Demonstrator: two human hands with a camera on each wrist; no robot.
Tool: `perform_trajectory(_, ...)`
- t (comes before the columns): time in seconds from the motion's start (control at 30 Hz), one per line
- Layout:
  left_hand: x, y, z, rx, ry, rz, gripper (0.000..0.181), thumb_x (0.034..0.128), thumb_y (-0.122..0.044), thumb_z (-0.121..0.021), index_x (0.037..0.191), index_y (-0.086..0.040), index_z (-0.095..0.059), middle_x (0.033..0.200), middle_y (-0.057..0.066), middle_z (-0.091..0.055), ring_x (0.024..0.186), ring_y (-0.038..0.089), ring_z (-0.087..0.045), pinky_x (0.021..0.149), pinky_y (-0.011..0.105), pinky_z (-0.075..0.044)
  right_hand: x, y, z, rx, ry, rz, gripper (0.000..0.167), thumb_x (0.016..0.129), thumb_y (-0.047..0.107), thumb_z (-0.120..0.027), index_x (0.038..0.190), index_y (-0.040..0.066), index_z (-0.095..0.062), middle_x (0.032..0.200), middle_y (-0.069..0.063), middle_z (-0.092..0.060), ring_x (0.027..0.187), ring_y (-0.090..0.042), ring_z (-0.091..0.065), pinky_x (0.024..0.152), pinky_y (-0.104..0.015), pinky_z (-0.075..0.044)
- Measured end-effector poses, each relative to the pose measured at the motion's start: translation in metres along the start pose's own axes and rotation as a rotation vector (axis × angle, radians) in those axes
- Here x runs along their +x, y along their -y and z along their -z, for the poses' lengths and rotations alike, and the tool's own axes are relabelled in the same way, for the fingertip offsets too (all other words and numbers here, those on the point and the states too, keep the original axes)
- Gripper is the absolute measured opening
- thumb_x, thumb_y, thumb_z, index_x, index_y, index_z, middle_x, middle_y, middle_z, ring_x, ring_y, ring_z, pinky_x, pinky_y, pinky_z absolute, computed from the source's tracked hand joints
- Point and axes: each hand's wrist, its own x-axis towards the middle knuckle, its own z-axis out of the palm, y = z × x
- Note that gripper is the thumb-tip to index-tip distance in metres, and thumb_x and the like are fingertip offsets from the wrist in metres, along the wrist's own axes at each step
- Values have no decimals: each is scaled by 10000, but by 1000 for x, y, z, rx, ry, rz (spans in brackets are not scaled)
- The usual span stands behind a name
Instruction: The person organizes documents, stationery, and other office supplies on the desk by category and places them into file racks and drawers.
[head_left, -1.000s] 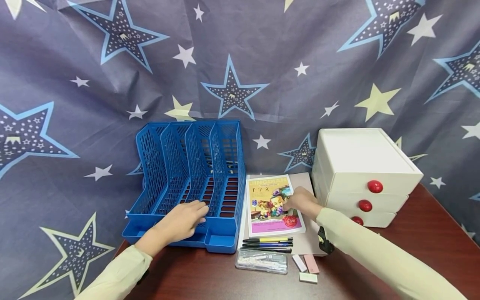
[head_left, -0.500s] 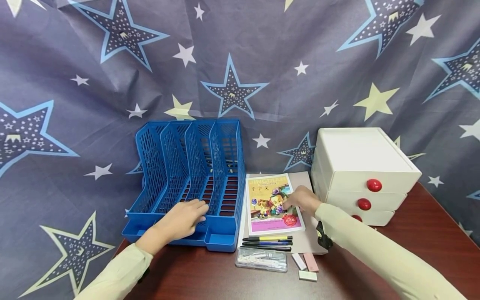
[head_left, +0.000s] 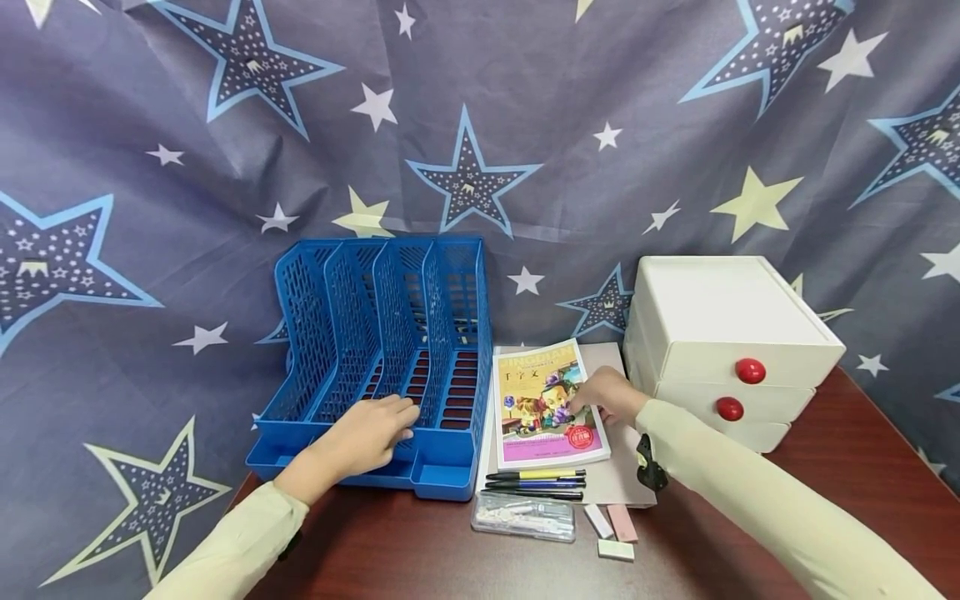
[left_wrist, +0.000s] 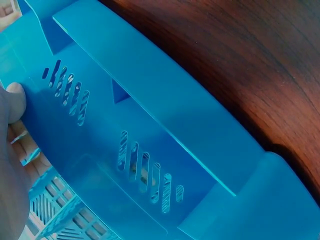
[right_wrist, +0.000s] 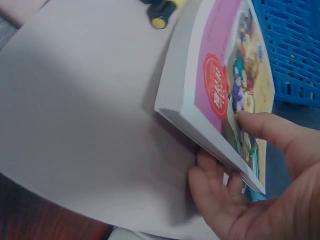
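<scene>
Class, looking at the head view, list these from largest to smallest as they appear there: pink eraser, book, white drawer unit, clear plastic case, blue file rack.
1. Blue file rack, partly covered by a hand
2. White drawer unit
3. Book
4. Clear plastic case
5. Pink eraser

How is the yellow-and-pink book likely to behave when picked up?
The book is probably fairly stiff: its page block looks thick and its raised edge straight. It may swing or droop at the far side, since the right hand pinches only one edge. Its flat, rectangular shape makes rolling unlikely.
</scene>
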Motion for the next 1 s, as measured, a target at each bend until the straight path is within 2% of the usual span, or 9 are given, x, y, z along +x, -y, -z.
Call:
perform_trajectory(0.13,0,0,0,1,1,3,133,991,-209,-645,896,-183,-556,779,-68,-521,703,87,-432,606,219,-367,5,-1,1,69,51,-48,560,755,105,-832,1166,-136,-538,967,-226,-629,829,-332,-675,709,-410,-613)
perform_trajectory(0.23,0,0,0,3,2,4,123,990,-209,-646,902,-183,-563,786,-66,-529,708,87,-440,609,220,-376,6,-1,4,138,112,-71,564,813,52,-760,1245,-166,-469,1127,-322,-629,1006,-413,-683,813,-450,-612)
perform_trajectory(0.33,-1,0,-1,9,1,5,113,989,-211,-646,909,-184,-570,794,-66,-539,712,87,-449,611,220,-386,3,-1,9,212,190,-80,565,879,4,-651,1335,-203,-388,1318,-399,-544,1210,-475,-609,944,-490,-573)
perform_trajectory(0.47,-1,0,-2,9,-2,7,113,988,-213,-648,911,-184,-571,793,-66,-541,710,88,-448,610,221,-387,-2,3,16,280,293,-100,568,932,-24,-517,1427,-208,-309,1476,-394,-412,1373,-473,-480,1079,-497,-489)
perform_trajectory(0.6,0,0,-3,5,-1,13,118,989,-214,-649,911,-185,-565,784,-70,-531,708,88,-443,609,222,-380,-3,4,20,327,344,-107,516,953,-2,-477,1421,-176,-349,1462,-346,-443,1360,-427,-499,1098,-471,-477)
perform_trajectory(0.77,-1,1,-4,13,-7,9,113,996,-222,-637,919,-182,-565,785,-70,-536,708,89,-444,610,225,-382,0,1,23,407,397,-93,432,964,8,-467,1360,-160,-436,1280,-261,-570,1245,-373,-582,1092,-472,-481)
perform_trajectory(1.0,-1,0,-3,13,-9,8,109,991,-216,-645,921,-177,-571,789,-63,-545,707,91,-449,612,228,-391,-3,-3,21,465,448,-80,391,993,1,-426,1349,-156,-467,1134,-181,-651,1101,-296,-629,1094,-459,-476)
